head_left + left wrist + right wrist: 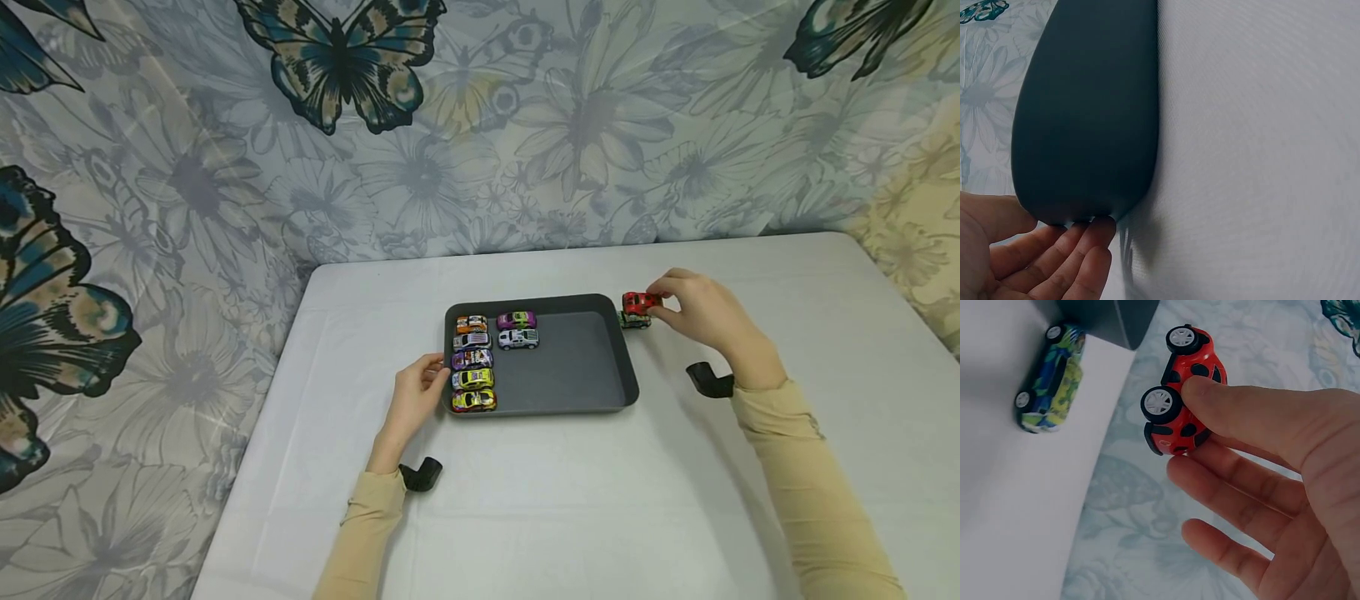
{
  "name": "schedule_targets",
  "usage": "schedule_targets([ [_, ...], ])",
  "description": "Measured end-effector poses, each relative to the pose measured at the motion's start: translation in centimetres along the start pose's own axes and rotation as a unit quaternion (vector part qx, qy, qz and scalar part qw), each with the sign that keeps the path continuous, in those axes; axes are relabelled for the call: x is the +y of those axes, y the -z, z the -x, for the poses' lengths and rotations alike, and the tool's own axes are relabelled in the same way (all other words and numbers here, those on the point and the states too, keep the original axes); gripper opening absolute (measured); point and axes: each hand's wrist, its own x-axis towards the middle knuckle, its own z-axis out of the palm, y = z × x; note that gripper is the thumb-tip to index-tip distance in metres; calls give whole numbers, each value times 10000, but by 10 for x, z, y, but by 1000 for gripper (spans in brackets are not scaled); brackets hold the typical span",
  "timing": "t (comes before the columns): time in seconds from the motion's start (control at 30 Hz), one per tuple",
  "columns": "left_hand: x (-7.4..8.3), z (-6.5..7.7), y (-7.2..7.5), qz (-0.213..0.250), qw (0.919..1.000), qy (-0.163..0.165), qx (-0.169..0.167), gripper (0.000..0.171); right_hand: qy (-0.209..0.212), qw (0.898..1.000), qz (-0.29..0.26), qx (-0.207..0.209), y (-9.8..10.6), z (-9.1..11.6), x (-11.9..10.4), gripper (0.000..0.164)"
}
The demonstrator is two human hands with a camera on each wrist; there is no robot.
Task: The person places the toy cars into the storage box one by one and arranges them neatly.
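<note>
My right hand (701,310) pinches a red toy car (640,302) with black spots between thumb and fingers, raised just off the tray's right end. In the right wrist view, the red toy car (1194,387) hangs tilted, wheels showing. Below it on the table stands a green, yellow and blue toy car (1054,378), partly hidden in the head view. At the dark grey tray (562,367), my left hand (416,392) touches the outer left wall with its fingertips. The left wrist view shows these fingers (1088,244) fairly straight against the wall.
Inside the tray, a column of several toy cars (472,379) lines the left side. Beside it sit a purple and green car (516,320) and a white car (518,338). A white cloth covers the table (540,500); a butterfly-patterned curtain (420,175) hangs behind.
</note>
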Motion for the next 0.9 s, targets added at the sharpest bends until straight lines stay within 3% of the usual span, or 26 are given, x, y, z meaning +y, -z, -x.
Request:
schedule_targets([
  [0.4,0,0,0,39,10000,-34,6,28,398,9991,-18,-145,1,-15,-19,21],
  [0.9,0,0,0,12,10000,-87,16,27,630,9964,3,-565,-20,-31,-43,21],
])
